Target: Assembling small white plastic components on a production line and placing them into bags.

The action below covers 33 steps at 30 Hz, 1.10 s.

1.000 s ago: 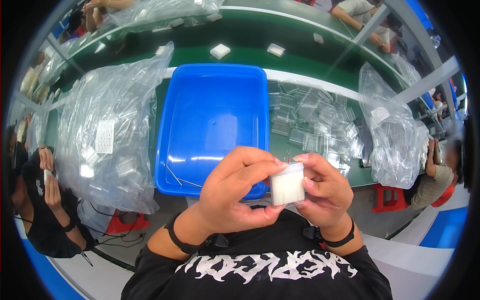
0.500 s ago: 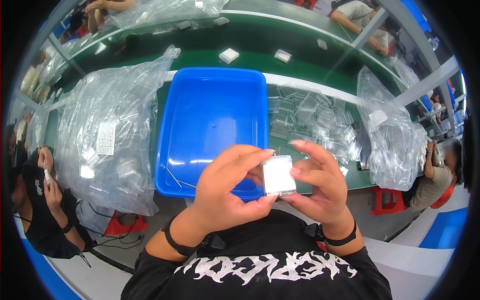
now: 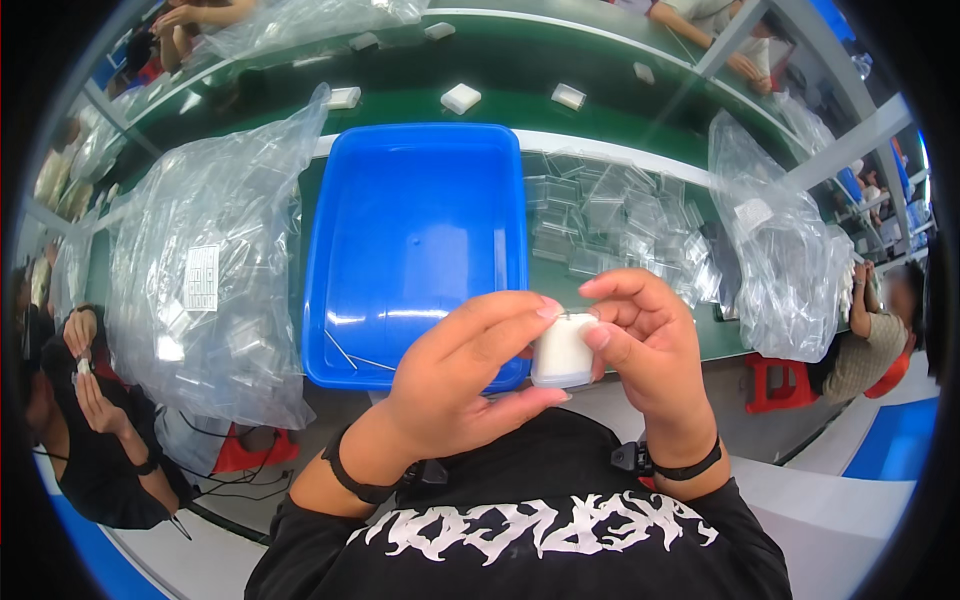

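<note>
Between my two hands is a small white box with clear plastic at its edges (image 3: 564, 352), held in front of my chest over the near rim of the blue bin. My left hand (image 3: 455, 365) grips its left side, the fingers along the upper edge and the thumb by the lower edge. My right hand (image 3: 650, 350) holds the right side, its thumb pressed on the white face near the top corner and its index finger curled above. The far side of the box and some fingertips are hidden.
A blue plastic bin (image 3: 313, 290) holds two thin rods (image 3: 340, 348). To its right lies a heap of clear plastic cases (image 3: 625, 215). Large clear bags (image 3: 210, 230) flank the workspace. White boxes (image 3: 461, 98) sit on the green belt (image 3: 400, 90). Other people work around.
The white box has tilted in my hands, its clear edge now facing down. My right thumb has moved up to its top corner. The view has shifted slightly.
</note>
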{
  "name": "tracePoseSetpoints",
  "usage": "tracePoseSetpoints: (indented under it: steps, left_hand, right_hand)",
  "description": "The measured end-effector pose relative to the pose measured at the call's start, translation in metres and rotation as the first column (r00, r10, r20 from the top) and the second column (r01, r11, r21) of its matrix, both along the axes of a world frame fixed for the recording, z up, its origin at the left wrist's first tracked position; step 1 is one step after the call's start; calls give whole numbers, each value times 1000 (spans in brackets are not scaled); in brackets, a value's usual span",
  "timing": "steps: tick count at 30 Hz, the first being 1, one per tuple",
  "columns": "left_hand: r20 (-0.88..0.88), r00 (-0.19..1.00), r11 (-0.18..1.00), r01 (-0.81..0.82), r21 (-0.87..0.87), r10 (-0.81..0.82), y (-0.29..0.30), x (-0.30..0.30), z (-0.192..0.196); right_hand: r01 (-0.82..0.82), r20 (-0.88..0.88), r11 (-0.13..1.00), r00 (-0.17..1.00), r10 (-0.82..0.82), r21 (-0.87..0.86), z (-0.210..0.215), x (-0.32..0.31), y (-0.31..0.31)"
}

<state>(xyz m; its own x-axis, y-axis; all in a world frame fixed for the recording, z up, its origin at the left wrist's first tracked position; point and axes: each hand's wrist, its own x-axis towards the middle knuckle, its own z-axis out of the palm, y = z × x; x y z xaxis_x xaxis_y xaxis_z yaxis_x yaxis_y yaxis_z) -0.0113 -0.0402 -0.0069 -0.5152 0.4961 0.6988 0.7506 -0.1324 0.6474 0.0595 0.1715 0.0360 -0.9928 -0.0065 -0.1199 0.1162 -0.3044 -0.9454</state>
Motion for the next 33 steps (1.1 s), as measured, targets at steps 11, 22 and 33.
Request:
tracePoseSetpoints:
  steps: [11, 22, 33]
  left_hand:
    - [137, 990, 997, 27, 75, -37, -4, 4, 1]
    - [199, 978, 995, -42, -91, 60, -3, 2, 1]
    - [-64, 947, 937, -321, -137, 315, -35, -13, 22]
  right_hand:
    - [-207, -135, 961, 963, 233, 183, -9, 0, 16]
    - [-156, 170, 988, 974, 151, 20, -9, -7, 7]
    - [399, -39, 915, 917, -397, 61, 7, -34, 48]
